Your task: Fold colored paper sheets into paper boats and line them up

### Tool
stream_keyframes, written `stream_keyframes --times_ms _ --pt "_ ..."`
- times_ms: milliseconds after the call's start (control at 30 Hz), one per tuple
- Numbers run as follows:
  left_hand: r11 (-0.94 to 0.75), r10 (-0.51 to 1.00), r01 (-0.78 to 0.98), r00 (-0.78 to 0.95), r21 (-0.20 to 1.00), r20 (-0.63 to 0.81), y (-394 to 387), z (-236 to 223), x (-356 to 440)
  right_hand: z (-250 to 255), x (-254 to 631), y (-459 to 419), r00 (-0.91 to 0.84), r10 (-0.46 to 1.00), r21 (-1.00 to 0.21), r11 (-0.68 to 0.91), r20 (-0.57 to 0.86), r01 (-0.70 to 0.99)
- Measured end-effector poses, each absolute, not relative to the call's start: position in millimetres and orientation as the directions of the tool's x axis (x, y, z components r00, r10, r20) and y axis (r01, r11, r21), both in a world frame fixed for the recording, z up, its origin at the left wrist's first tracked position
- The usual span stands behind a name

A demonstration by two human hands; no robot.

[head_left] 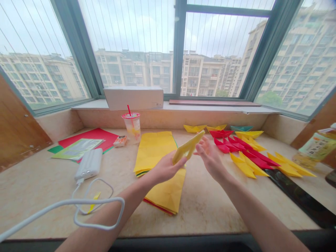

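here's the left hand (166,168) gripping a folded yellow paper (187,148) up above the stone ledge (210,210), and the right hand (210,157) open wide just beside it, maybe touching, hard to say from here. underneath sits a stack of yellow paper (154,152), a white power bank (88,163) off left, and red and yellow paper boats (221,133) out far right.

White power bank (88,163) on stone worktop (39,196), white charging cable (52,206) connected and looped alongside. Plastic cup (132,128) with red straw (128,110) stands below the window ledge (220,107). White carton (133,98) on ledge. Drink bottle (316,148) at far right; black tablet (296,196) lies flat.
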State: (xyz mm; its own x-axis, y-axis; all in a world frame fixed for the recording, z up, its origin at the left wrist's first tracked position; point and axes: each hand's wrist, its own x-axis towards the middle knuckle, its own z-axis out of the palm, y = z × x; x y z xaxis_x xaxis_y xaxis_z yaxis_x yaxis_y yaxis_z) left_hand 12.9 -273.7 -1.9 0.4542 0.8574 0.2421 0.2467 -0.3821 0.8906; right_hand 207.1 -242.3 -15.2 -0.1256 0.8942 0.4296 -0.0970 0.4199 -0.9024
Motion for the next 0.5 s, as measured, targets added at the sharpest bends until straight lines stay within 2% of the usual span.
stream_keyframes --times_ms 167,300,400,500 --pt "-0.274 0.905 0.396 0.415 0.877 0.096 -272.4 -6.6 12.2 -18.4 201.2 -247.2 -0.346 0.882 -0.944 0.327 0.321 -0.043" --pt "-0.232 0.913 0.454 0.406 0.860 0.033 -269.7 -8.8 10.1 -17.6 200.3 -248.2 -0.280 0.885 -0.926 0.377 0.371 -0.037" --pt "-0.257 0.921 0.457 0.383 0.852 0.072 -269.5 -9.1 9.9 -18.8 199.4 -248.1 -0.263 0.901 -0.937 0.343 0.346 -0.058" --pt "-0.356 0.926 0.496 0.302 0.792 0.227 -270.2 -10.4 8.6 -20.3 198.8 -248.3 -0.255 0.917 -0.952 0.296 0.307 -0.082"
